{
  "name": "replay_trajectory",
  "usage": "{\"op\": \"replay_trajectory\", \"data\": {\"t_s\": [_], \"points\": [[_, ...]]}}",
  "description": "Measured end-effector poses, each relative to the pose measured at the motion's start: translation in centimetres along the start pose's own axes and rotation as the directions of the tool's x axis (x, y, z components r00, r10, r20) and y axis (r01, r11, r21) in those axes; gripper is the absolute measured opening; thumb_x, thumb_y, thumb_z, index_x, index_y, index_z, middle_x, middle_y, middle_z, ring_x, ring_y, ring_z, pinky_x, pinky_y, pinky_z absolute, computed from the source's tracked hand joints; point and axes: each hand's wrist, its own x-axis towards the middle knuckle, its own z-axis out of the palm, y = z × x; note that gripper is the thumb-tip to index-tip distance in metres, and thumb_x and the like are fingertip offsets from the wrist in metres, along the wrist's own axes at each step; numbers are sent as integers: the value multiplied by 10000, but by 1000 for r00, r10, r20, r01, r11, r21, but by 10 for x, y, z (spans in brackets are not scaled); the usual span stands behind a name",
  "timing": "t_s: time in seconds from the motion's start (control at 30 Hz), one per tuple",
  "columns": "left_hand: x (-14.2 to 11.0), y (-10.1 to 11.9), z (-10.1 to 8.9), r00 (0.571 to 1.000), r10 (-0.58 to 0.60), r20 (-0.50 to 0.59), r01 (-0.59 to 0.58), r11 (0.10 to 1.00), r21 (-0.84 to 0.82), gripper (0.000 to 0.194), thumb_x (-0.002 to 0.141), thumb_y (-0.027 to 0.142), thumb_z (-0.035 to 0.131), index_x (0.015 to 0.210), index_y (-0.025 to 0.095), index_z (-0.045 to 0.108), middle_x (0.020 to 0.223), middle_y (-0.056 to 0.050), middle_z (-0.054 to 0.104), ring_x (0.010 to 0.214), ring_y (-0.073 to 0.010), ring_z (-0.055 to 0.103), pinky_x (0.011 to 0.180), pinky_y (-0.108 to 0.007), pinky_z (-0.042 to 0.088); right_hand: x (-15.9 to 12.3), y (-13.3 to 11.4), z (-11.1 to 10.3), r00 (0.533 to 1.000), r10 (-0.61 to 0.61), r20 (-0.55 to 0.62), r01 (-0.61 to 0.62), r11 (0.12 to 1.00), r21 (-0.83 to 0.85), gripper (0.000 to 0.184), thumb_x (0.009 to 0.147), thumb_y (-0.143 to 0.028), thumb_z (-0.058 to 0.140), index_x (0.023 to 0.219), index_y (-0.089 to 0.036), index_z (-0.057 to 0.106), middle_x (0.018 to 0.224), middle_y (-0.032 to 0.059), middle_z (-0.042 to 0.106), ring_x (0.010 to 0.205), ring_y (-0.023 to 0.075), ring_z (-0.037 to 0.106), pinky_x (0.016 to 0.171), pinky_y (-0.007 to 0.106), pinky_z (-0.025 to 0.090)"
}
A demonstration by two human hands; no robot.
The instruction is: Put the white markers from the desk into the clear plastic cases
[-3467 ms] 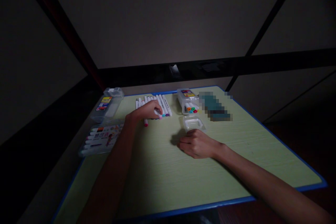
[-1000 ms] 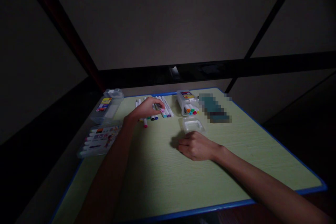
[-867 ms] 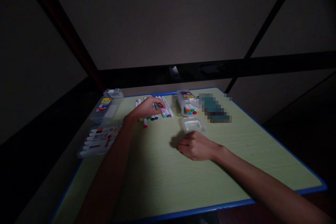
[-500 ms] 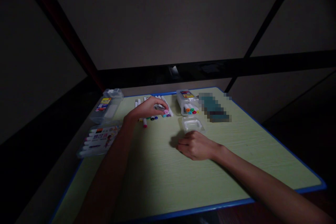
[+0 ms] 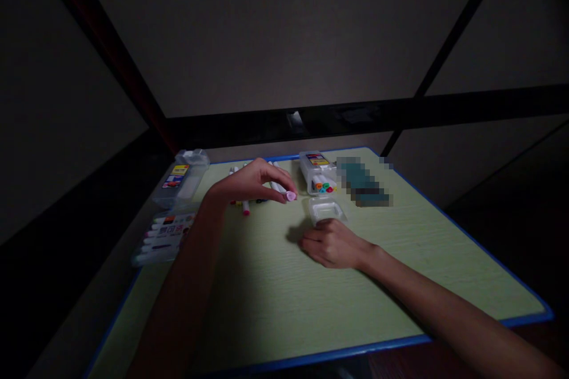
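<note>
My left hand (image 5: 262,180) pinches a marker with a lilac-pink end (image 5: 290,196) between thumb and fingertips, above the table. Under and behind that hand lie several loose white markers (image 5: 276,170), partly covered by it; one with a red end (image 5: 246,208) sticks out toward me. My right hand (image 5: 331,244) is curled into a fist on the table, against the near edge of a clear plastic lid (image 5: 326,211). Whatever its fingers may hold is hidden. Just beyond the lid lies a clear marker case (image 5: 310,176), its open end toward me, with several coloured marker ends (image 5: 326,187) showing.
At the left of the pale green table (image 5: 355,314) lie a clear plastic case (image 5: 189,183) with a yellow label and a flat pack of markers (image 5: 162,237). A pixelated teal object (image 5: 362,180) lies right of the marker case. Blue edging rims the table; a wall stands behind.
My left hand has lifted the pink-ended marker from the loose markers and moved it slightly right, toward the marker case. My right hand has hardly moved.
</note>
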Motion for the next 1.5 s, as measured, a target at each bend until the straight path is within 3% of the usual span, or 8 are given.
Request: {"op": "replay_trajectory", "data": {"t_s": [0.3,0.6,0.7,0.8,0.93,1.1,1.27,1.5], "points": [[8,17,14,975,54,216,-32,994,-107,126,717,247,673,795,159,719,803,-61,699,784,-117,627,791,-210,454,-2,1,0,981,191,-31,-191,982,15,167,831,-162,407,742,-159,548,629,10,596,502,99,461,525,256,262],[20,24,30,925,71,372,16,975,-224,127,707,239,680,821,206,724,832,-26,700,792,-125,634,812,-221,467,0,-1,2,854,519,21,-493,797,350,279,861,-349,400,982,-141,541,833,73,647,681,173,602,602,263,426],[21,26,32,915,56,400,46,969,-243,119,690,239,694,799,205,727,829,-21,700,798,-127,633,829,-222,465,-1,-1,3,853,521,-25,-474,795,379,297,841,-355,447,1027,-140,531,894,94,641,754,193,615,650,284,465],[22,26,34,900,98,425,27,960,-278,128,697,154,670,808,185,725,842,-27,700,799,-122,632,841,-219,458,0,-2,3,889,455,-58,-397,827,397,248,830,-312,466,998,-154,558,952,97,636,838,201,616,696,290,485],[23,26,37,887,138,441,16,944,-328,197,682,43,632,825,145,721,849,-35,700,805,-125,634,831,-211,457,1,-4,2,912,408,-37,-363,847,388,226,817,-273,473,975,-160,589,984,92,640,891,206,614,720,301,500],[24,24,39,881,111,461,49,946,-321,201,654,48,658,835,119,711,846,-41,703,828,-135,639,816,-205,463,-1,-3,3,923,385,-6,-349,844,406,198,823,-265,479,885,-150,628,901,86,668,832,199,633,708,300,510],[24,22,40,892,121,436,26,948,-316,428,497,58,777,908,144,691,851,-23,702,802,-128,628,791,-191,467,-3,-4,5,903,430,-15,-367,789,493,216,824,-283,503,913,-130,626,904,88,684,811,187,653,705,285,523],[25,21,42,920,71,385,34,965,-258,258,515,107,776,748,163,681,781,-13,680,771,-132,612,771,-219,474,-4,-5,14,864,473,-175,-374,834,405,244,830,-337,503,746,-149,633,721,56,681,638,155,642,582,245,493]]}}
